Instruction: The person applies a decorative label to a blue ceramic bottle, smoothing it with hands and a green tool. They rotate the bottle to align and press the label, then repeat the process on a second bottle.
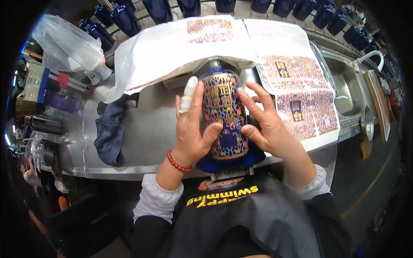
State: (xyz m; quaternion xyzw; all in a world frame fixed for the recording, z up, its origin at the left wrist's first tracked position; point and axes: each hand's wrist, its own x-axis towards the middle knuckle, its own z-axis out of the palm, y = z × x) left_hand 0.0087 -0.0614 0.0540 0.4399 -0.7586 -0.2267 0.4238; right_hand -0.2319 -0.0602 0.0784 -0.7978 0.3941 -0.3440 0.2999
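Note:
A dark blue bottle point(224, 116) lies at the near edge of the steel table, neck pointing away from me. A colourful patterned decal with gold characters covers its side. My left hand point(191, 124) is closed along the bottle's left side, thumb pressed on the decal. One of its fingers wears a white wrap, and a red bead bracelet circles the wrist. At the right side my right hand point(264, 122) has its fingers spread, with the thumb touching the bottle's edge. Beneath the bottle's base a metal bracket point(232, 173) shows; what supports the rest is hidden.
White decal sheets point(150, 56) spread behind the bottle, with more printed sheets point(305, 112) at right. A dark cloth point(109, 135) lies left on the steel table point(148, 142). Several blue bottles point(157, 9) line the back. A sink point(344, 84) is at far right.

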